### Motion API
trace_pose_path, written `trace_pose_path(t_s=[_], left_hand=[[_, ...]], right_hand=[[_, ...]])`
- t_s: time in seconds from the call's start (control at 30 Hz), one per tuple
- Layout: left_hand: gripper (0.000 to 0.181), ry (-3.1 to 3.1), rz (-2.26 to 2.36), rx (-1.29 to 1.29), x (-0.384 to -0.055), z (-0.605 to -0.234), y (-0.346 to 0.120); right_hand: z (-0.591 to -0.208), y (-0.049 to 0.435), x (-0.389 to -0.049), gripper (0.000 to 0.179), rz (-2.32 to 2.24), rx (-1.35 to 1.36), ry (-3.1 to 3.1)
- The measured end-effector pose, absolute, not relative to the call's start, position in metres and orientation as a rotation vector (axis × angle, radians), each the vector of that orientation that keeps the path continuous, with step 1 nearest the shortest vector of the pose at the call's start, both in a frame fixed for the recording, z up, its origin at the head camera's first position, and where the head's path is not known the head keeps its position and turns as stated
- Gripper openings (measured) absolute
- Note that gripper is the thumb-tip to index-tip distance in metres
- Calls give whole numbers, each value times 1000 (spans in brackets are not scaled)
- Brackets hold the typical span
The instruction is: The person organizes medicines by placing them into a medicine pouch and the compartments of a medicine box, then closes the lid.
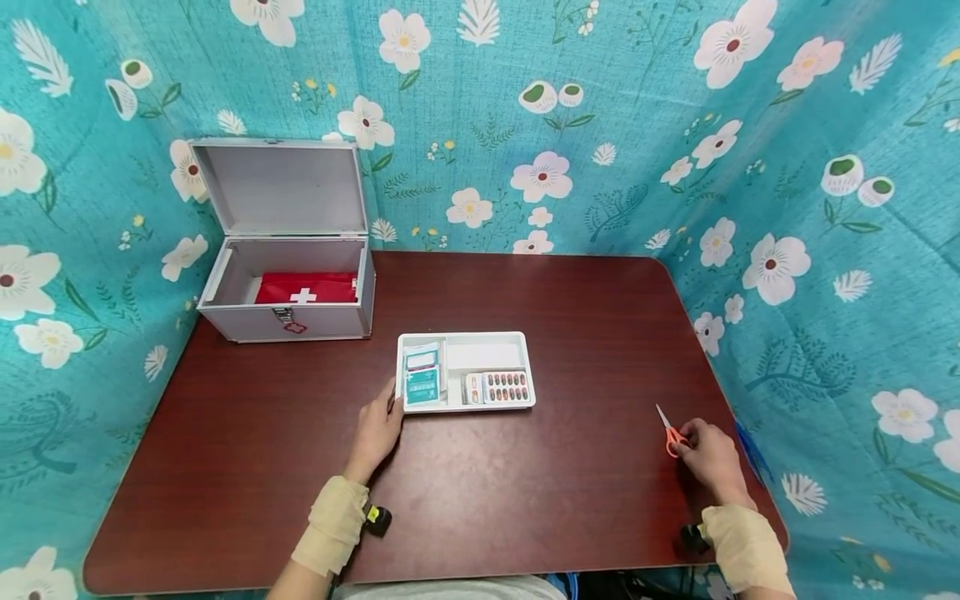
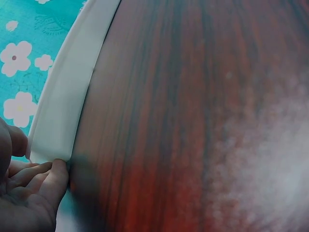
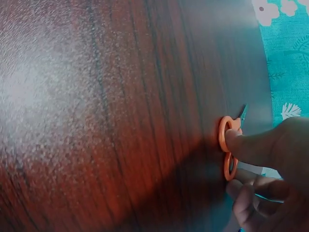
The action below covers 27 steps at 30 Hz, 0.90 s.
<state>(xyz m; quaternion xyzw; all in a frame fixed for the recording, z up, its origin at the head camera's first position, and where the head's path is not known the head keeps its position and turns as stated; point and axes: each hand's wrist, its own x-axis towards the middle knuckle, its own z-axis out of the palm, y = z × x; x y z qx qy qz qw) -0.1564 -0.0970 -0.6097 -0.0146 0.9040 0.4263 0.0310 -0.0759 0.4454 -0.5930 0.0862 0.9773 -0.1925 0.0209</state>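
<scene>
A white divided tray [image 1: 465, 337] lies on the table in the head view. My left hand [image 1: 378, 429] holds it at its near left corner; in the left wrist view the thumb is at the rim and the fingers [image 2: 59, 169] bend against the corner. Teal packets [image 1: 422, 386] fill the tray's left compartment, and a capsule blister pack [image 1: 507, 387] sits at its lower right. Far to the right, my right hand [image 1: 712, 458] pinches small scissors by the orange handles [image 3: 223, 137], thumb over one loop. The blades point away from me.
A silver case [image 1: 322, 321] with its lid raised stands at the table's back left, with a red pouch [image 1: 277, 288] marked by a white cross inside. The brown table [image 1: 585, 500] ends just right of my right hand. Flowered teal cloth [image 1: 465, 125] hangs behind and beside it.
</scene>
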Motion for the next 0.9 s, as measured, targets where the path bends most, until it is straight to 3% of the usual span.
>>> trace_pose_path(t_s=[0.53,0.9], left_hand=[[51,2788,1334,-55,-157,-609,-98],[50,2803,1333,-39,-155,-608,-97]], right_hand=[[-591,431,-83,27,-670,307,2917],[-573,371,-132,18,-879,38,3054]])
